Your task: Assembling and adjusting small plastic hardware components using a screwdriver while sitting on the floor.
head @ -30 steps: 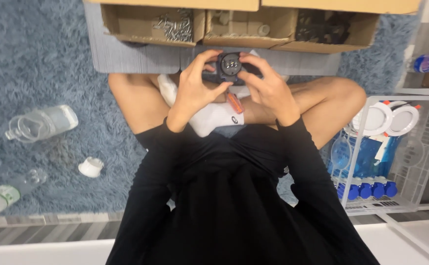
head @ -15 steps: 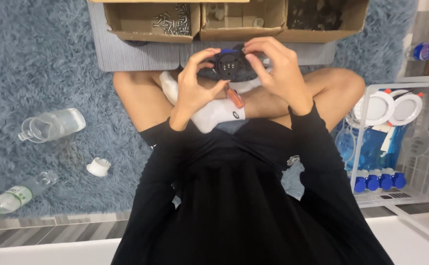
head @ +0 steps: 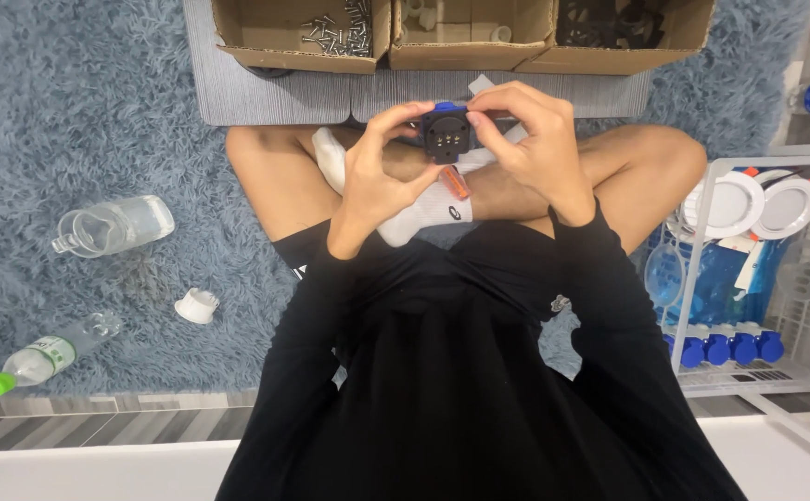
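— What have the hands got hold of?

— A small black square part (head: 447, 133) with a blue edge on top, pinched between both. The left hand (head: 379, 176) closes its fingers on the part's left side, thumb low and fingertips high. The right hand (head: 527, 148) wraps the right side and curls over the top corner.

— So both are closed on it?

— Yes, both grip it firmly, held up in front of the crossed legs, its face with a cluster of small holes turned towards the camera.

— What lies around the grip?

— Just below it a short orange piece (head: 454, 183) rests on the white sock (head: 423, 209) (whether it is a tool tip or a loose bit I cannot tell). Beyond the grip, a cardboard box with screws (head: 301, 37) sits on a grey board, and two more boxes stand to its right.

— Which step does this look like?

— I judge it to be fitting or lining up the part by hand. Any next move would call for keeping the part steady and square, since the holes are small.
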